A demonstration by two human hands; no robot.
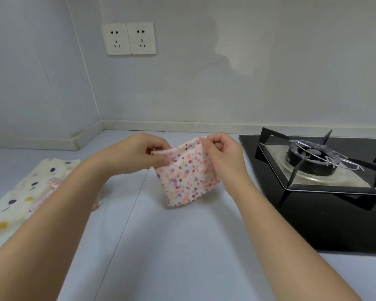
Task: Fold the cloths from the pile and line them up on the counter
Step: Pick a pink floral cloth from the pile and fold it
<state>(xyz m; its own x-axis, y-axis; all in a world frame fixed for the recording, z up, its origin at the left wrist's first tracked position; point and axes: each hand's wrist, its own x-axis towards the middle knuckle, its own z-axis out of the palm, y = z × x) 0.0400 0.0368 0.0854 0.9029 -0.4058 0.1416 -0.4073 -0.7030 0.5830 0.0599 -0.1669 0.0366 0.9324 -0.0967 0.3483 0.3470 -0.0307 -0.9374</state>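
- The left hand (137,152) and right hand (223,152) each pinch a top corner of the speckled cloth (186,179), which hangs over the desk (161,235).
- The cloth pile (20,198) lies at 9 o'clock of it, the stove (319,164) at 3 o'clock.

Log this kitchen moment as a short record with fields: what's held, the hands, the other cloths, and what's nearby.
held: speckled cloth, hanging over the counter
hands: left hand and right hand each pinch a top corner
other cloths: cream dotted cloth flat at left, pink cloth on it, partly hidden by the forearm
nearby: gas hob at right, two sockets on the wall
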